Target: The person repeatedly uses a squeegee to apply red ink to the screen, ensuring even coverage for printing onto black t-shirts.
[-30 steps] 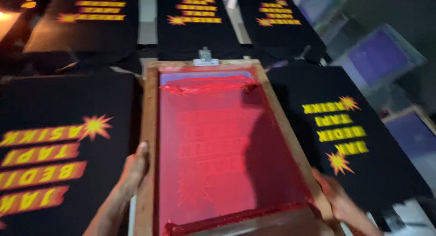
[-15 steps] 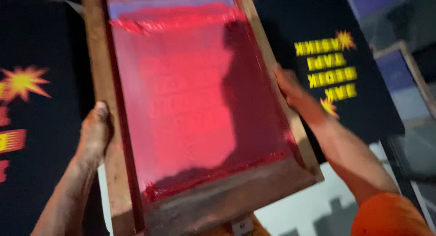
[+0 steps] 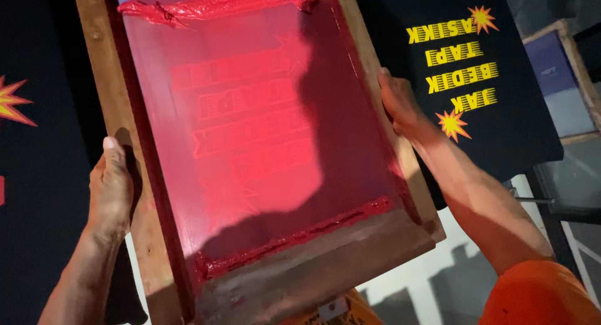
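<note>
Between 2 bare hands, a wooden screen-printing frame [image 3: 250,143] fills the view from 12 o'clock down to 6 o'clock, its red-inked mesh [image 3: 250,131] facing the camera. Compared with 1 second ago, when it lay flat on the black shirt under it, the frame now appears lifted and tilted, its near rail [image 3: 313,275] swung toward the person and its far end running out of the top of the view. That suggests the pass on that shirt is finished and the frame is travelling. The left hand [image 3: 113,187] grips the left rail [image 3: 125,193] at 9 o'clock, fingers wrapped around the outer edge and hidden, thumb on top. The right hand [image 3: 397,103] clamps the right rail [image 3: 375,100] at 2 o'clock, fingers curled under the wood. A thick ridge of red ink [image 3: 219,6] sits along the far end of the mesh at 12 o'clock, and a thinner line [image 3: 294,237] lies by the near rail.

At 2 o'clock beyond the frame lies a black shirt [image 3: 501,112] with yellow lettering and star bursts. Another black shirt [image 3: 37,175] at 9 o'clock shows part of a red and yellow burst [image 3: 12,103]. At 3 o'clock a second frame [image 3: 563,81] with blue mesh rests near the printed shirt. An orange sleeve [image 3: 538,294] shows at 5 o'clock. Nothing visibly blocks the frame, though wet prints lie close on both sides.
</note>
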